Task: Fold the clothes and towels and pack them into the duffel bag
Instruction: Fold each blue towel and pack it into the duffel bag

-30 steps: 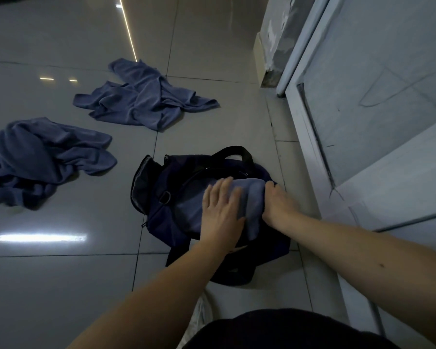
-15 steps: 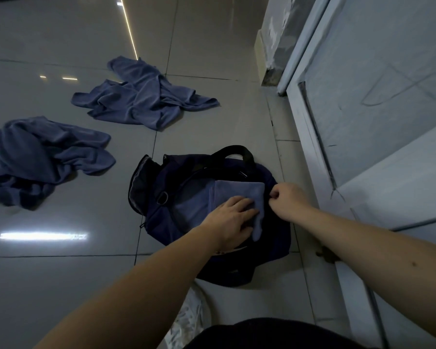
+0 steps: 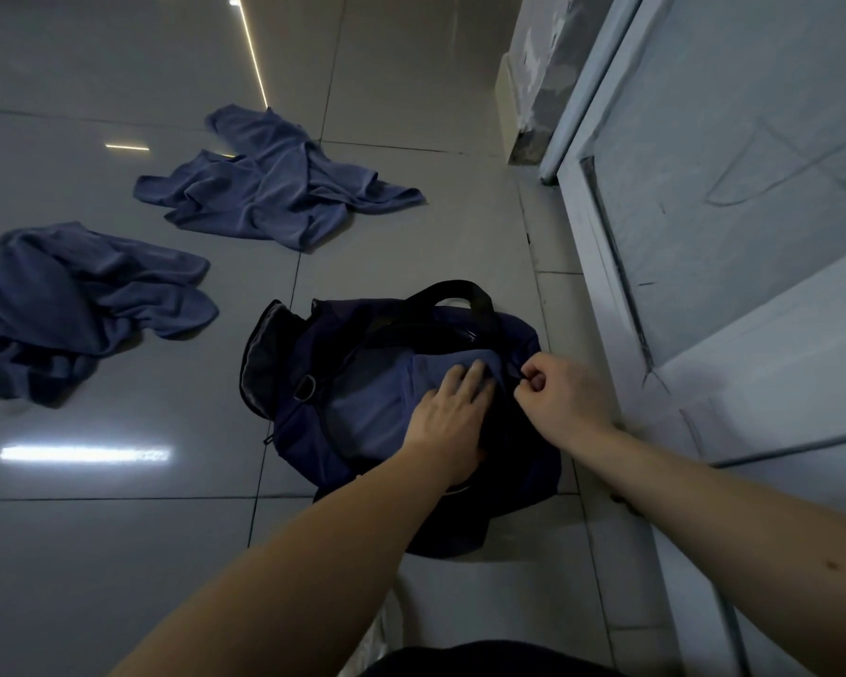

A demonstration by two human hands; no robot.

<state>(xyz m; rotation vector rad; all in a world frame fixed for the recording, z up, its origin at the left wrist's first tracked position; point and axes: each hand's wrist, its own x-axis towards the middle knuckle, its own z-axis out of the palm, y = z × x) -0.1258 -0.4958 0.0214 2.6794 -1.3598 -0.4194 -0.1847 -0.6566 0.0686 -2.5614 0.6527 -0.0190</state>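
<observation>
Duffel bag: navy, soft, mouth open, black handle arching at its 12 o'clock side. It lies on the tiled floor at mid view, near a pale door at 3 o'clock.
Folded towel: blue and flat, lying in the bag's mouth.
Left hand: fingers straight and close together, pressing the towel down.
Right hand: fingers curled, pinching a small dark piece of the bag's edge; zip pull or rim, cannot tell.
Done: one piece packed, as far as I can judge.
Left: two blue pieces lie crumpled and unfolded, the far cloth at 11 o'clock and the near cloth at 9 o'clock, both well apart from the bag.
</observation>
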